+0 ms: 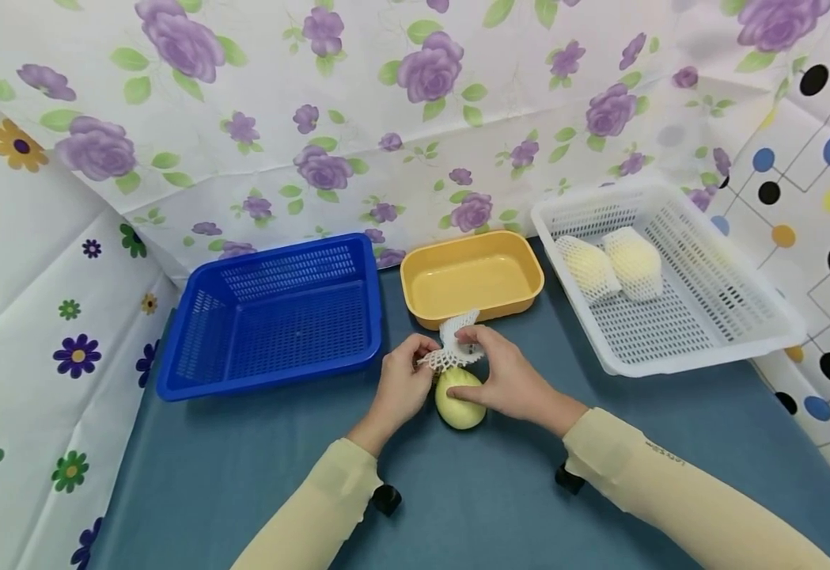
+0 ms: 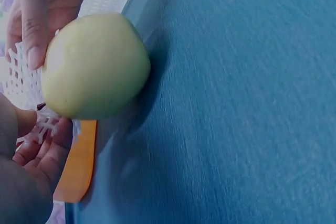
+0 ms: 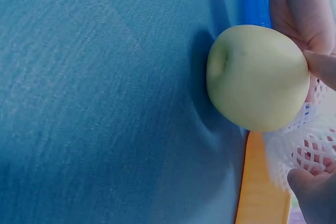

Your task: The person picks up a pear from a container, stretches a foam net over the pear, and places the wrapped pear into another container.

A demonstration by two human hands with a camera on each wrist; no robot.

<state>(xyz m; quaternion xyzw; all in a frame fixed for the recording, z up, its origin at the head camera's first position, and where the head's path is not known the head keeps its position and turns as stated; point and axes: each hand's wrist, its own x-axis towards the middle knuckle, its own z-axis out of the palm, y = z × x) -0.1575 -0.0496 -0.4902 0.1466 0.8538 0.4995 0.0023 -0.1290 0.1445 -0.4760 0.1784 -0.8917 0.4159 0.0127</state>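
Observation:
A pale yellow-green apple (image 1: 460, 402) rests on the blue-green cloth in front of me, partly bared, with a white foam net (image 1: 450, 352) bunched at its far end. My left hand (image 1: 403, 380) pinches the edge of the net beside the apple. From the other side my right hand (image 1: 510, 376) holds the net with its fingers while its thumb lies against the apple. In the left wrist view the apple (image 2: 97, 66) shows bare skin, the net (image 2: 23, 80) behind it. The right wrist view shows a dimple on the apple (image 3: 257, 77) and a right fingertip on the net (image 3: 302, 142).
A blue basket (image 1: 272, 380) stands at the back left. Just beyond the hands sits a yellow tray (image 1: 471, 277). In the white basket (image 1: 699, 356) at the right lie two net-wrapped fruits (image 1: 631, 261). Flowered and dotted sheets (image 1: 429, 71) hang around the table.

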